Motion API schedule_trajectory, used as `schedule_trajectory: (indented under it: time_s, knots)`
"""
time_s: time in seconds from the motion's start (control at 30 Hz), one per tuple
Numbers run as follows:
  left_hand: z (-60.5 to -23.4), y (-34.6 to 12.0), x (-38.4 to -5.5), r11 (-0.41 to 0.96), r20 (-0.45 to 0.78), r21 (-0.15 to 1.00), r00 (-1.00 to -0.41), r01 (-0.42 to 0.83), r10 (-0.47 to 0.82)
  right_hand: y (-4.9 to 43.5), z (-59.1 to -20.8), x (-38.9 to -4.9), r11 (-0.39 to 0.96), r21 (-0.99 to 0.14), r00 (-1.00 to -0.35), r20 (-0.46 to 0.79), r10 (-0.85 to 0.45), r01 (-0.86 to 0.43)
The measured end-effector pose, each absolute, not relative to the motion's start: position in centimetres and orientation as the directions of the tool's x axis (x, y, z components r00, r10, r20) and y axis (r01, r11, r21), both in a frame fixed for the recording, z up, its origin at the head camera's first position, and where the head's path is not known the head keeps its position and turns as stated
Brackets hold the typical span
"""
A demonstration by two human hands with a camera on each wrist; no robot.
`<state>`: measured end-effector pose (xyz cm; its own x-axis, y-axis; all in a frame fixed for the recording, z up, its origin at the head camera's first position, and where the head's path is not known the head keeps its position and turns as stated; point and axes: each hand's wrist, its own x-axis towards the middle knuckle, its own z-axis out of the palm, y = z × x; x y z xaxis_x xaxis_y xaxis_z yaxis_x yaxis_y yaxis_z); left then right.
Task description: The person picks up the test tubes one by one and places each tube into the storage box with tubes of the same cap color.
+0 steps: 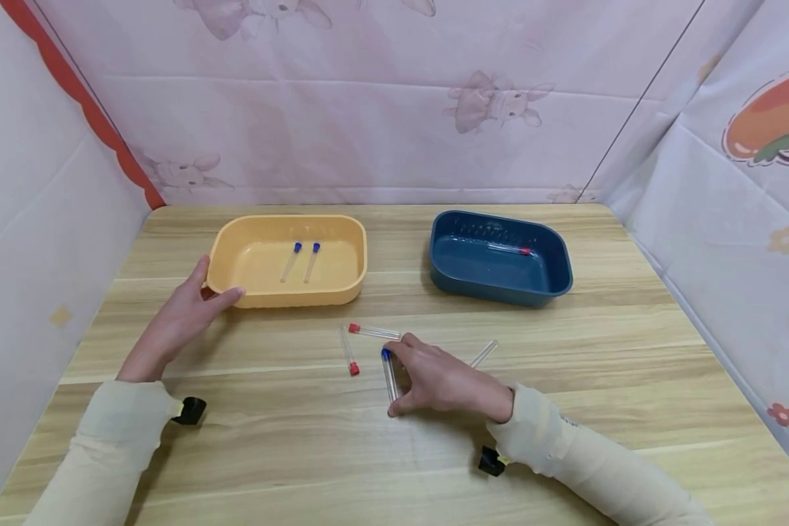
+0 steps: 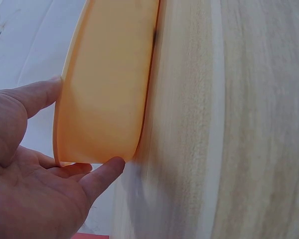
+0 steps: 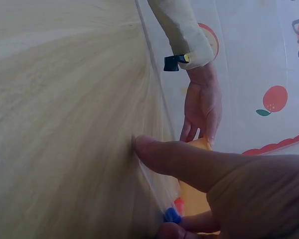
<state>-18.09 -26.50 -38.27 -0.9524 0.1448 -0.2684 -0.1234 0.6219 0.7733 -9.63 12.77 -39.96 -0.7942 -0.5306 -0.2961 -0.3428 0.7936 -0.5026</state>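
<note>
My left hand [image 1: 180, 314] holds the left front corner of a yellow basket [image 1: 289, 299], thumb at the rim and fingers against the outer wall. That basket [image 2: 102, 89] fills the upper part of the left wrist view. Two blue-capped test tubes [image 1: 312, 263] lie inside it. On the table, my right hand [image 1: 437, 376] pinches a clear test tube with a blue cap [image 1: 386, 353] lengthwise, fingers at the cap and thumb by the far end. In the right wrist view the blue cap [image 3: 172, 215] shows beside the fingertips.
Two red-capped tubes, one crosswise [image 1: 375, 332] and one pointing forward [image 1: 348, 352], lie left of my right hand. Another tube [image 1: 484, 353] is partly hidden behind that hand. A dark blue basket [image 1: 500, 291] at back right holds a red-capped tube [image 1: 509, 249]. Fabric walls border the table.
</note>
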Motion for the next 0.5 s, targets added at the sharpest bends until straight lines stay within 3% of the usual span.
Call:
schedule_trajectory:
  time_s: [0.5]
  knots:
    - [-38.45,-26.41,-18.23,0.622,-0.286,0.77,-0.948,-0.139,0.142,12.84,-40.15,-8.81,0.768,-0.402,-0.78,-0.177,-0.599,-0.498]
